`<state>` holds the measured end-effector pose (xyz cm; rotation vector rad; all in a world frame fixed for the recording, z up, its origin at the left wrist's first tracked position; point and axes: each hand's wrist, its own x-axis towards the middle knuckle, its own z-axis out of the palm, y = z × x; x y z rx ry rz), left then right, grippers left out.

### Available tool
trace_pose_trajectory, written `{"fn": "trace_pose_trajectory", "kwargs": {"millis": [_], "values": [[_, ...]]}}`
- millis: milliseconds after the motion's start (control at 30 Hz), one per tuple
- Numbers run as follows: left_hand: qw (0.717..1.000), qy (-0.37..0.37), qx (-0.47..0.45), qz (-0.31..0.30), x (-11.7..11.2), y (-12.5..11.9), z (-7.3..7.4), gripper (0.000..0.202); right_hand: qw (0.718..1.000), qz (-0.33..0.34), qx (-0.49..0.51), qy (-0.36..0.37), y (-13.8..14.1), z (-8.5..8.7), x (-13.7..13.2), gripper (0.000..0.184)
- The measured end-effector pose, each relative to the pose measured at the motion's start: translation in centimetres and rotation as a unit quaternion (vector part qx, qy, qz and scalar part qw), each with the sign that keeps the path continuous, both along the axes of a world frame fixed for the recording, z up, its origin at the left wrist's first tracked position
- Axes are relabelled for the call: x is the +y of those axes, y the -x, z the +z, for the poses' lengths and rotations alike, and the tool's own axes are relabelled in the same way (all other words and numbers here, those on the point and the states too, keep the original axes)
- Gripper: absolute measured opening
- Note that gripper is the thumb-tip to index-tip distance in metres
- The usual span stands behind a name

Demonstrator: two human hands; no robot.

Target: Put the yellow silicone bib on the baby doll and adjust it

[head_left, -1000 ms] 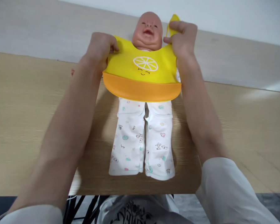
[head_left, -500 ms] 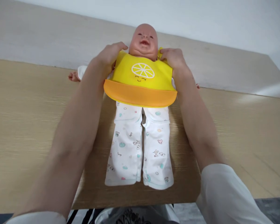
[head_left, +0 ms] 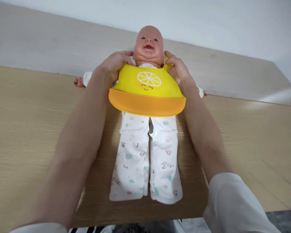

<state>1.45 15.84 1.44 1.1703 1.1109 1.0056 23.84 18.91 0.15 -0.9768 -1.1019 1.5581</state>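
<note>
A baby doll (head_left: 148, 43) lies face up on a wooden table (head_left: 34, 129), its head toward the far edge. Across its chest rests a yellow bib (head_left: 128, 76) with a lemon-slice print and an orange catch pocket (head_left: 147, 103). My left hand (head_left: 116, 63) grips the bib's upper left corner beside the doll's neck, fingers partly hidden. At the other side of the neck, my right hand (head_left: 178, 66) has its fingers closed on the bib's yellow neck strap. White printed baby pants (head_left: 133, 161) cover the doll's legs.
Behind the doll's head stands a low pale panel (head_left: 63, 42) against a white wall (head_left: 208, 19). The doll's arms stretch out to both sides, with one small hand (head_left: 79, 82) showing at the left. The table's near edge runs just below the pants.
The bib's top edge sits lower below the doll's chin, showing white cloth at its neck. Both hands remain at the neck, with slightly shifted fingers. The view has tilted slightly.
</note>
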Motion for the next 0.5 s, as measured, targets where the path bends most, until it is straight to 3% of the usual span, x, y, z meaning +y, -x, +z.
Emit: {"fn": "trace_pose_trajectory", "kwargs": {"millis": [67,167,267,367,500], "values": [[0.999,-0.006,-0.036,0.01,0.0,0.4,-0.2,0.077,0.999,-0.022,0.047,0.011,0.0,0.3,-0.1,0.048],[0.996,-0.033,-0.087,0.002,0.1,0.9,-0.5,0.081,0.997,0.021,0.068,-0.003,0.1,0.7,-0.2,0.037],[0.989,-0.078,-0.124,-0.019,0.2,1.1,-0.8,0.076,0.996,0.061,0.066,0.006,0.5,0.7,0.1,0.04],[0.986,-0.087,-0.142,-0.026,0.3,0.9,-0.7,0.074,0.995,0.077,0.037,0.042,1.0,0.1,1.3,0.049],[0.988,-0.08,-0.135,-0.017,0.0,0.5,-0.3,0.075,0.983,0.163,-0.066,0.053,1.6,-0.2,2.8,0.055]]}}
